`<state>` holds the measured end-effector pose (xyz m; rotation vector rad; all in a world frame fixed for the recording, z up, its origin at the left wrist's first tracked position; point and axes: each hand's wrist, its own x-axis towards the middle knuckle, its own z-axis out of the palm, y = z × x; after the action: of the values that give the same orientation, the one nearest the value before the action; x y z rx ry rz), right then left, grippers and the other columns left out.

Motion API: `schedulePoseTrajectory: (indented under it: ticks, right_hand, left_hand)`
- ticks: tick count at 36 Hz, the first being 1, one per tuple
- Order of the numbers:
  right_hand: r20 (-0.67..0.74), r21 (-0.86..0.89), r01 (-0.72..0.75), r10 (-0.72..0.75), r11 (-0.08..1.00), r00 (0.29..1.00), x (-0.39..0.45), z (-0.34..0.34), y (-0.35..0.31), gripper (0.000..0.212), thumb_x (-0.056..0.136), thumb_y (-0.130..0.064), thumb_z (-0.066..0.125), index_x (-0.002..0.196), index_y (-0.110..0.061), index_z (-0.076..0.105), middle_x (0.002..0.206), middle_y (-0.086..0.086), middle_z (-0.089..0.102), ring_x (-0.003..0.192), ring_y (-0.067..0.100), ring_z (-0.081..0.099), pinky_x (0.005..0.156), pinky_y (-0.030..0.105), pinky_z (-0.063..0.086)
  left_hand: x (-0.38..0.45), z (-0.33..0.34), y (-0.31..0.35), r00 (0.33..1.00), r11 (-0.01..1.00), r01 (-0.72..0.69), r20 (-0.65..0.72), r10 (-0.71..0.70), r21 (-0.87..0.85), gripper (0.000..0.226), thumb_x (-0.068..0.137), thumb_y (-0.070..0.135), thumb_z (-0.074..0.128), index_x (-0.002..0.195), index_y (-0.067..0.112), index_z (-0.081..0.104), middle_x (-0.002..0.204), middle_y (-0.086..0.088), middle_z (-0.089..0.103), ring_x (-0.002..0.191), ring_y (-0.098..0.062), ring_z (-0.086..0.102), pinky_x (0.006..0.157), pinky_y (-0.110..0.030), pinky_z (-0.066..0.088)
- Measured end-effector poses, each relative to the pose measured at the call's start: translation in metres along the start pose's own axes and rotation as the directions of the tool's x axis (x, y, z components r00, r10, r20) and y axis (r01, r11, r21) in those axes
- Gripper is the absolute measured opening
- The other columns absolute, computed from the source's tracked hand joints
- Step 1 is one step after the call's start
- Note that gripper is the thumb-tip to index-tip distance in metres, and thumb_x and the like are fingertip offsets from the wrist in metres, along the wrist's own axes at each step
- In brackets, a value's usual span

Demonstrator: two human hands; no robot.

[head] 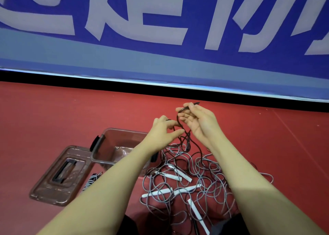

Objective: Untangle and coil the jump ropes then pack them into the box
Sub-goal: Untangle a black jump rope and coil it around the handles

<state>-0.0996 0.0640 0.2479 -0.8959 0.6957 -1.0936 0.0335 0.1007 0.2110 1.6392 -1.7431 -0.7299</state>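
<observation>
I've got a dark rope (179, 128) lifted off the floor in front of me. My right hand (197, 121) pinches its black handle (188, 107) between thumb and fingertips, the other fingers loosely curled, and the cord drops from there in a loop. My left hand (165, 129) sits just beside it, fingers curled around the same dark cord lower down. Below my hands the cord runs down into a big tangled heap of grey ropes (192, 177) on the red floor (71, 113), thin grey cords looping over each other with several white handles (178, 192) lying among them. To the left of the heap stands the clear plastic box (106, 149) with black side clips, open; I can see nothing in it but a glare on its bottom. Its lid (58, 176) lies flat on the floor just left of it, black handle up. A small striped bundle (90, 180) lies between lid and my left forearm. Beyond, a blue banner (160, 60) carries large pale characters, cropped, which I can't read.
</observation>
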Motion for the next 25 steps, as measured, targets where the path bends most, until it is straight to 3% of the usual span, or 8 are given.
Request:
schedulePoseTrajectory:
  ticks: [3, 6, 12, 15, 17, 20, 23, 25]
  right_hand:
    - [0.023, 0.062, -0.009, 0.007, 0.998, 1.000, -0.001, 0.003, -0.005, 0.021, 0.100, -0.007, 0.040, 0.089, -0.001, 0.057, 0.077, 0.012, 0.071, 0.064, 0.015, 0.066, 0.063, 0.021, 0.055]
    - [0.025, 0.102, -0.003, 0.001, 0.995, 1.000, -0.001, 0.003, -0.009, 0.021, 0.100, -0.008, 0.040, 0.090, -0.001, 0.058, 0.080, 0.013, 0.071, 0.067, 0.015, 0.066, 0.065, 0.021, 0.055]
    - [0.001, 0.139, 0.016, -0.016, 0.990, 1.000, -0.004, -0.004, -0.015, 0.023, 0.100, -0.010, 0.040, 0.089, -0.002, 0.059, 0.081, 0.011, 0.070, 0.068, 0.013, 0.066, 0.067, 0.020, 0.055]
    - [-0.010, 0.136, 0.019, -0.018, 0.991, 1.000, -0.005, -0.007, -0.014, 0.022, 0.100, -0.010, 0.040, 0.092, 0.000, 0.058, 0.080, 0.011, 0.071, 0.068, 0.013, 0.066, 0.067, 0.020, 0.055]
    - [-0.023, 0.135, 0.018, -0.015, 0.991, 1.000, -0.005, -0.009, -0.013, 0.022, 0.100, -0.009, 0.040, 0.090, 0.001, 0.057, 0.078, 0.010, 0.071, 0.066, 0.012, 0.066, 0.065, 0.020, 0.055]
    - [-0.013, 0.175, 0.010, -0.008, 0.985, 1.000, -0.006, -0.008, -0.014, 0.022, 0.100, -0.009, 0.040, 0.091, 0.002, 0.057, 0.078, 0.010, 0.071, 0.067, 0.012, 0.067, 0.065, 0.020, 0.055]
    - [0.027, 0.190, -0.010, 0.005, 0.982, 1.000, -0.006, -0.004, -0.015, 0.023, 0.099, -0.009, 0.040, 0.092, 0.003, 0.058, 0.080, 0.012, 0.071, 0.068, 0.013, 0.067, 0.065, 0.020, 0.055]
    - [0.030, 0.192, -0.008, 0.002, 0.981, 1.000, -0.005, -0.003, -0.014, 0.023, 0.099, -0.009, 0.040, 0.092, 0.003, 0.059, 0.082, 0.013, 0.071, 0.069, 0.013, 0.068, 0.065, 0.020, 0.055]
  left_hand:
    - [0.001, 0.001, 0.005, 0.997, 0.997, -0.043, -0.062, 0.039, -0.065, 0.008, 0.088, 0.031, 0.065, 0.090, 0.025, 0.070, 0.086, 0.002, 0.044, 0.097, -0.020, 0.040, 0.077, -0.021, 0.027]
    - [0.002, 0.002, 0.008, 0.994, 0.988, -0.057, -0.099, 0.043, -0.141, 0.014, 0.086, 0.028, 0.067, 0.074, 0.033, 0.065, 0.084, 0.001, 0.043, 0.096, -0.021, 0.042, 0.074, -0.020, 0.025]
    - [0.003, 0.005, 0.012, 0.992, 0.987, -0.057, -0.121, 0.038, -0.152, 0.021, 0.088, 0.025, 0.064, 0.074, 0.040, 0.063, 0.087, 0.000, 0.044, 0.095, -0.019, 0.039, 0.076, -0.021, 0.027]
    - [0.005, 0.003, 0.016, 0.986, 0.979, -0.069, -0.162, 0.038, -0.189, 0.021, 0.089, 0.023, 0.063, 0.075, 0.038, 0.065, 0.085, 0.006, 0.042, 0.091, -0.015, 0.038, 0.074, -0.011, 0.028]
    - [0.006, 0.002, 0.016, 0.988, 0.981, -0.062, -0.153, 0.034, -0.186, 0.014, 0.089, 0.020, 0.063, 0.085, 0.032, 0.069, 0.088, 0.004, 0.043, 0.093, -0.015, 0.039, 0.078, -0.014, 0.029]
    - [0.003, 0.005, 0.015, 0.999, 0.988, -0.049, -0.026, 0.046, -0.146, 0.019, 0.086, 0.022, 0.067, 0.105, 0.025, 0.069, 0.093, 0.003, 0.042, 0.098, -0.014, 0.036, 0.082, -0.019, 0.028]
    - [0.002, 0.010, 0.016, 0.996, 0.986, -0.093, -0.028, 0.090, -0.137, 0.004, 0.085, 0.028, 0.069, 0.088, 0.030, 0.068, 0.085, 0.005, 0.042, 0.093, -0.015, 0.038, 0.076, -0.018, 0.026]
    - [0.005, 0.013, 0.013, 0.992, 0.989, -0.101, -0.089, 0.092, -0.106, 0.013, 0.086, 0.027, 0.067, 0.074, 0.027, 0.063, 0.080, 0.005, 0.042, 0.090, -0.019, 0.040, 0.073, -0.021, 0.025]
